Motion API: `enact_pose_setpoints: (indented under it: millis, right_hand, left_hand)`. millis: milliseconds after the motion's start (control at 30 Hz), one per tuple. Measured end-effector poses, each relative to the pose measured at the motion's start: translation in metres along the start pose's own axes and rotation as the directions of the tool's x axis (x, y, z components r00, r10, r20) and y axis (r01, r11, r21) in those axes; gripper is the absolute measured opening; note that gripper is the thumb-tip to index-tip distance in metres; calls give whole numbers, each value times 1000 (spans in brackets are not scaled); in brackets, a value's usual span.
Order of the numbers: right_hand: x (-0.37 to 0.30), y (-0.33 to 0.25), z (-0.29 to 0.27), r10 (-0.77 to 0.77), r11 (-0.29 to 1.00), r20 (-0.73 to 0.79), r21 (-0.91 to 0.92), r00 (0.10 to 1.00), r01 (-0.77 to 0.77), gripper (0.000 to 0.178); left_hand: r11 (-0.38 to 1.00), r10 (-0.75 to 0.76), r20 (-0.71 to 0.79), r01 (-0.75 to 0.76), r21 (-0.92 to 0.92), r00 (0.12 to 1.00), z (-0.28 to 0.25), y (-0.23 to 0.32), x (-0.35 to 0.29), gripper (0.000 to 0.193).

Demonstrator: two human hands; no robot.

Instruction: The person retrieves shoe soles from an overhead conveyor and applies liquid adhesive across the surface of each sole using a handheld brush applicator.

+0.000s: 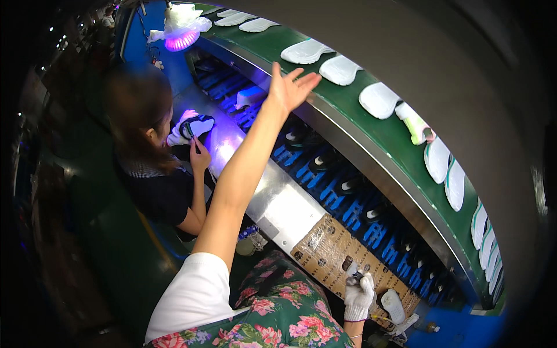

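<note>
White soles (340,70) line the green belt (400,149), upper right: five clear mid-belt, the end clusters too overlapped to count. Another sole (393,305) lies lower right. Reaching seems in hand: the left hand (290,93) is empty, fingers spread; the gloved right hand (360,296) pinches one brown-tipped tool (349,264). Next likely calls for grasping.

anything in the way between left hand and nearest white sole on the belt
Nothing visible: the open left hand appears right beside the nearest white sole on the green belt; whether they touch is unclear.
</note>
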State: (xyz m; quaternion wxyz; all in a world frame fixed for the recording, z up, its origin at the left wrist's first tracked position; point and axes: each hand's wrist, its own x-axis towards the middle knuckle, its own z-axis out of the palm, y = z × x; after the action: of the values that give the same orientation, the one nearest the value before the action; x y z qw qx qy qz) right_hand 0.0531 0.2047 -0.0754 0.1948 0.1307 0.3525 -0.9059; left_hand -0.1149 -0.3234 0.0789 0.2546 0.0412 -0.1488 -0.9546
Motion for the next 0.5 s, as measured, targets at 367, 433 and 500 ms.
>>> enact_pose_setpoints:
  millis: [367,433,500]
  right_hand:
    - [24,22,-22,6,991,-49,-130,999,-13,18]
    - [25,24,-12,-13,982,-87,-187,996,-3,19]
    - [21,27,-3,-7,979,-124,-202,992,-18,19]
  left_hand:
    - [-724,258,800,-440,531,542,-24,31,7,22]
    - [-827,116,810,-396,399,574,-22,43,17,24]
    - [-824,88,805,-411,390,587,-20,49,27,26]
